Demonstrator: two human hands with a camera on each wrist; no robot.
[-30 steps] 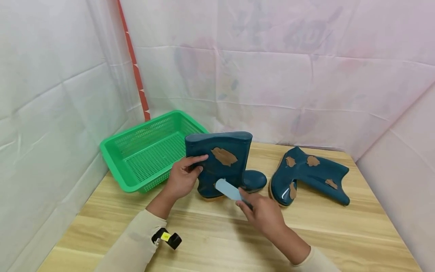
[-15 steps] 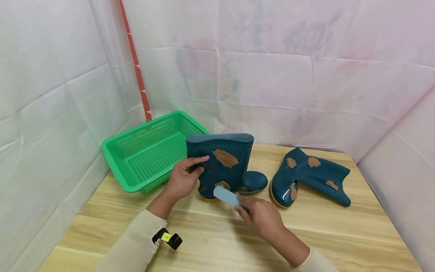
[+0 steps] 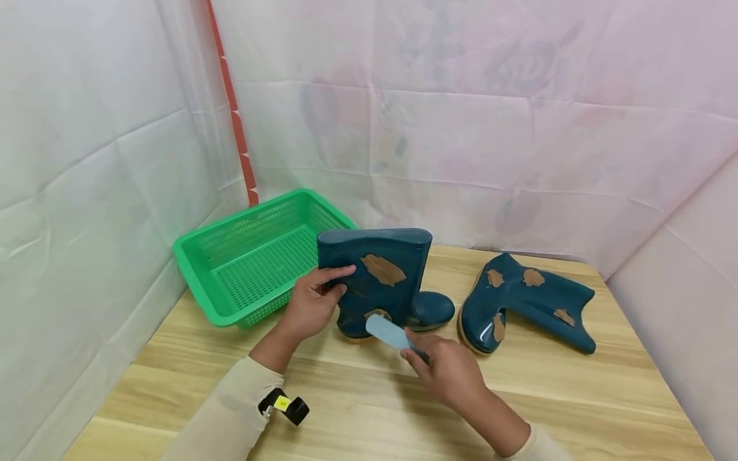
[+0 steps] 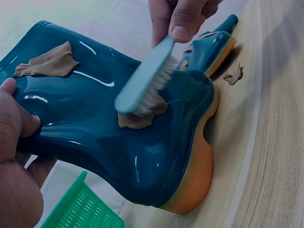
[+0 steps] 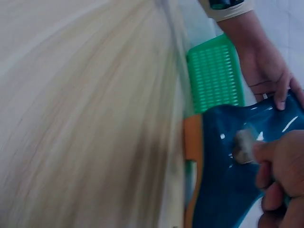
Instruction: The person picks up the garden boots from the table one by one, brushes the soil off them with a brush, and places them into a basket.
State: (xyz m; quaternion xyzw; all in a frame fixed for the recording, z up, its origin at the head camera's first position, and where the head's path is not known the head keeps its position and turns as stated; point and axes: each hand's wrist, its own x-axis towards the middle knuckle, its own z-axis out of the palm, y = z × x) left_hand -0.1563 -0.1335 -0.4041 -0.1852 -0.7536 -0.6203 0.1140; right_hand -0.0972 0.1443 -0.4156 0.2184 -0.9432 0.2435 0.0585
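Observation:
A dark blue rubber boot (image 3: pixel 375 291) stands upright on the table, with one brown patch (image 3: pixel 384 269) on its shaft and another brown patch (image 4: pixel 137 119) near the ankle. My left hand (image 3: pixel 311 304) holds the boot's shaft at its left edge, the thumb on the near side and other fingers behind. My right hand (image 3: pixel 452 368) grips a light blue scrubbing brush (image 4: pixel 145 78) by its handle. In the left wrist view the bristles touch the ankle patch. The brush blurs in the right wrist view, where my right hand partly covers the boot.
A second blue boot (image 3: pixel 533 298) with several brown patches lies on its side at the right. Behind my left hand stands a green perforated basket (image 3: pixel 196 291). In the left wrist view a small brown piece (image 4: pixel 233 75) lies on the wooden table (image 3: pixel 346 416).
The brush has moved down across the ankle patch, uncovering its upper part, then slightly right. My left hand keeps its hold on the boot, which stays in place.

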